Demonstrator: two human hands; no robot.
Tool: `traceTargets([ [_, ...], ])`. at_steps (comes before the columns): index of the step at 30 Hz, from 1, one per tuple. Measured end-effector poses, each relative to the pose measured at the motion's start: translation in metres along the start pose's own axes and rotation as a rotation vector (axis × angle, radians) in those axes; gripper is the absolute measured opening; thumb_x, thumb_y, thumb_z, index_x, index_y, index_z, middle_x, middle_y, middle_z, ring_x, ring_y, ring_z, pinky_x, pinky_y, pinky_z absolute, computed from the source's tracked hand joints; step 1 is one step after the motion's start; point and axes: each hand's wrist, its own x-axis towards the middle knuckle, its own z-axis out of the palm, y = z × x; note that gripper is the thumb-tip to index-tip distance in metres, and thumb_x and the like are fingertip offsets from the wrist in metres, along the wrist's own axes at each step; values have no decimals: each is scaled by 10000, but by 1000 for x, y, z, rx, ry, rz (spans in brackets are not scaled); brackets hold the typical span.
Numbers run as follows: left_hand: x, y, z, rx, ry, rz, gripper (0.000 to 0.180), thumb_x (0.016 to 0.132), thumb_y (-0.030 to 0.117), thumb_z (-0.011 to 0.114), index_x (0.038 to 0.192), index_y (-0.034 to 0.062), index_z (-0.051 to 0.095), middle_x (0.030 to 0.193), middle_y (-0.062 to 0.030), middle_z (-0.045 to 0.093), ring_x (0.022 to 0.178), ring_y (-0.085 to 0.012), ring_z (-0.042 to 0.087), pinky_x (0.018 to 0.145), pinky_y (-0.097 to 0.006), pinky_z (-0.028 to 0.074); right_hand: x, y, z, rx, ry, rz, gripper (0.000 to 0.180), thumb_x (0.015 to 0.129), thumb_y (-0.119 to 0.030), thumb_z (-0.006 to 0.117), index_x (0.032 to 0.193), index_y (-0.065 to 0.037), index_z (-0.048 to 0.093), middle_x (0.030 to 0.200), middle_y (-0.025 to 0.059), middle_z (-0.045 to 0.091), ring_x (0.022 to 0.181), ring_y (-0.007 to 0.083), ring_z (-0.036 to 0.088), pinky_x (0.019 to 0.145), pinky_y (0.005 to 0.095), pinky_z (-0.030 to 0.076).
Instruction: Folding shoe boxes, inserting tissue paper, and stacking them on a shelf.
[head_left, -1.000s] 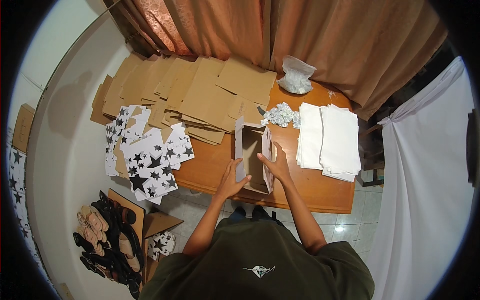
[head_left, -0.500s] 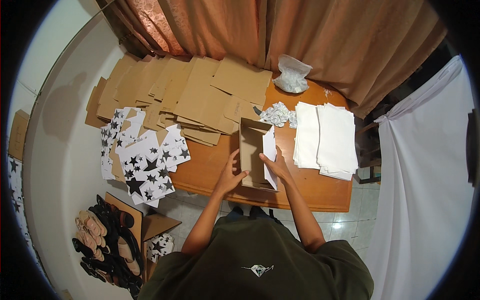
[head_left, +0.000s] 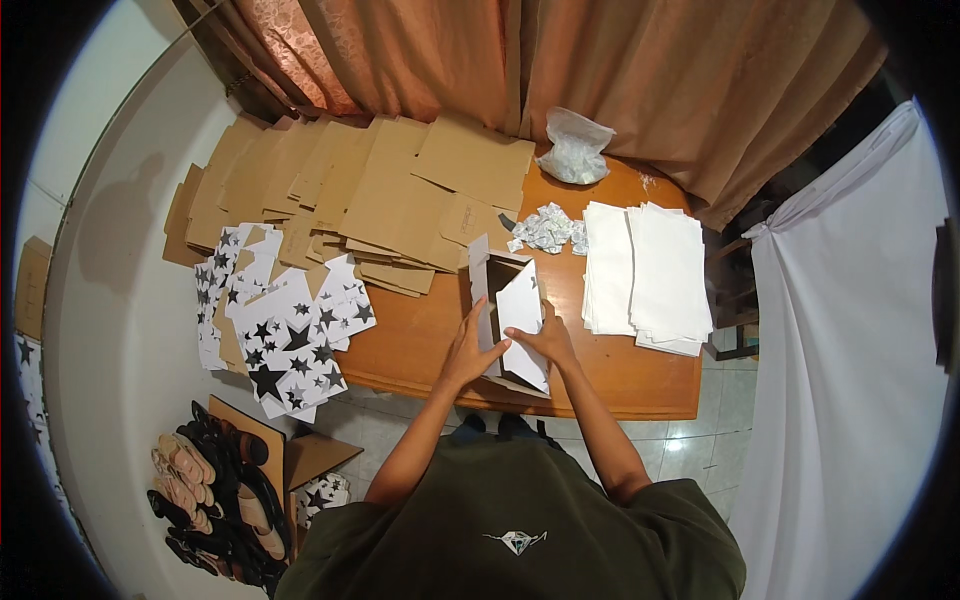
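1. Brown curtains hang behind the wooden table (head_left: 420, 340), where flat cardboard sheets (head_left: 390, 190) and star-printed box blanks (head_left: 290, 330) are spread out, with white paper stacks (head_left: 650, 265) on the other side.
2. The small box (head_left: 505, 315) stands at the table's near edge, right before me.
3. My left hand (head_left: 468, 350) braces its left wall, fingers spread flat.
4. My right hand (head_left: 545, 340) pinches the white panel (head_left: 522, 305), fingers together on its lower edge.
5. I think I should keep that wall steady and seat the panel squarely, without creasing it.

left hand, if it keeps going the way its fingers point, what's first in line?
Probably the open box: the left hand already rests on its side wall, fingers aimed away from the person. Beyond it lie the flat brown cardboard sheets. Depth is unclear.
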Motion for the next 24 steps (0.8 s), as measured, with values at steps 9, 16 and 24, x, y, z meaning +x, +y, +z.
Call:
traceTargets([
  [9, -3, 21, -3, 94, -82, -77, 1072, 794, 484, 817, 1594, 109, 209, 1525, -288, 377, 1421, -449, 362, 1144, -521, 353, -4, -13, -9, -129, 73, -14, 1267, 649, -696, 830, 1540, -7, 252, 1322, 390, 524, 1190, 508, 590, 975, 518, 508],
  [16, 2, -3, 4, 56, -37, -45, 1071, 782, 497, 821, 1604, 247, 181, 1526, -297, 364, 1411, -491, 372, 1135, -538, 380, 1, -37, -11, -289, 288, -260, 1049, 731, -485, 868, 1495, -16, 324, 1421, 373, 389, 1293, 524, 463, 1014, 533, 474],
  [24, -1, 12, -1, 53, -76, -124, 1104, 743, 525, 839, 1603, 264, 198, 1493, -324, 379, 1378, -494, 414, 1118, -545, 396, 46, -61, -41, -489, 127, -509, 955, 703, -411, 888, 1468, -85, 419, 1505, 313, 325, 1281, 501, 466, 1005, 507, 493],
])
